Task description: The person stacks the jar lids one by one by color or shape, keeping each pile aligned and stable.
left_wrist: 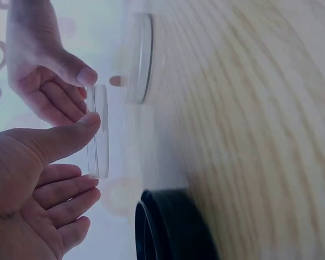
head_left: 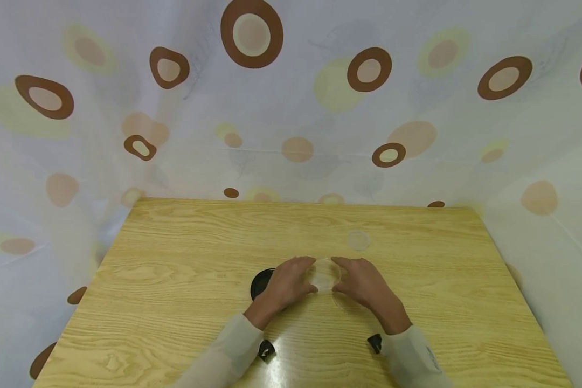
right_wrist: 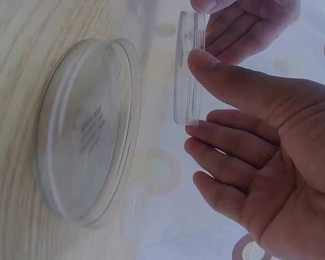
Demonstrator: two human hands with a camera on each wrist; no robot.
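A clear round petri dish (head_left: 325, 276) is held off the table, level, between both hands. My left hand (head_left: 287, 281) pinches its left side, thumb near one face and fingertips at the edge. On the opposite side, my right hand (head_left: 366, 283) grips it the same way. A larger clear petri dish (right_wrist: 86, 135) lies on the table below my right hand, partly hidden by it in the head view. Beside my left hand sits a black round container (left_wrist: 176, 227), partly covered by that hand in the head view.
Farther back lies another small clear disc-shaped dish (head_left: 358, 240). All of it rests on a wood-grain table (head_left: 184, 258). A patterned white curtain (head_left: 291, 108) hangs along the table's back and sides.
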